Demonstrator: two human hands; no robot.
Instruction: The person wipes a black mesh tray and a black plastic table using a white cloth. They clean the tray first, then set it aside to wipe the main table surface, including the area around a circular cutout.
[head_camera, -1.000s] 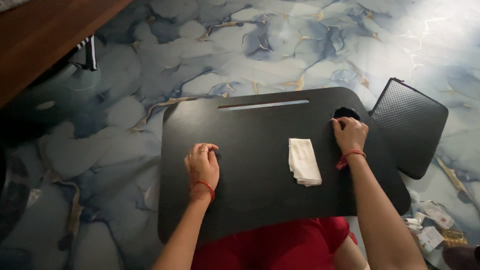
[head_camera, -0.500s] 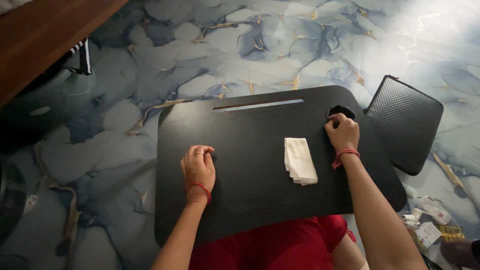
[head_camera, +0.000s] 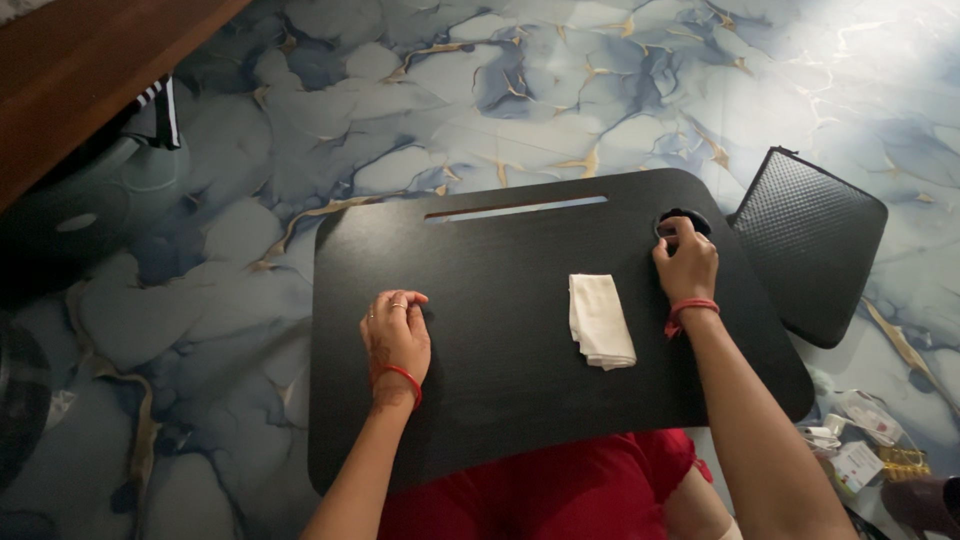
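1. Dark wooden furniture edge (head_camera: 90, 70): far left, over the blue marbled floor covering (head_camera: 420, 110); no shift beyond the camera's slight drift.
2. Left hand (head_camera: 397, 335): lies palm down on the near-left part of the black lap desk (head_camera: 500, 400), fingers loosely curled, holding nothing. Position matches that of 1 second ago.
3. Slot (head_camera: 517, 208): long narrow cut along the desk's far edge, empty.
4. Folded white cloth (head_camera: 600, 320): flat on the desk, right of centre, between the 2 hands and touched by neither; unmoved.
5. Right hand (head_camera: 686, 265): fingers bent at the round recess (head_camera: 684, 222) in the desk's far-right corner. Since 1 second ago the fingertips have crept further over its rim. Whether they pinch anything, I cannot tell.
6. Black textured pad (head_camera: 810, 250): on the floor just right of the desk, unmoved.
7. Small packets (head_camera: 860, 445): near right on the floor.
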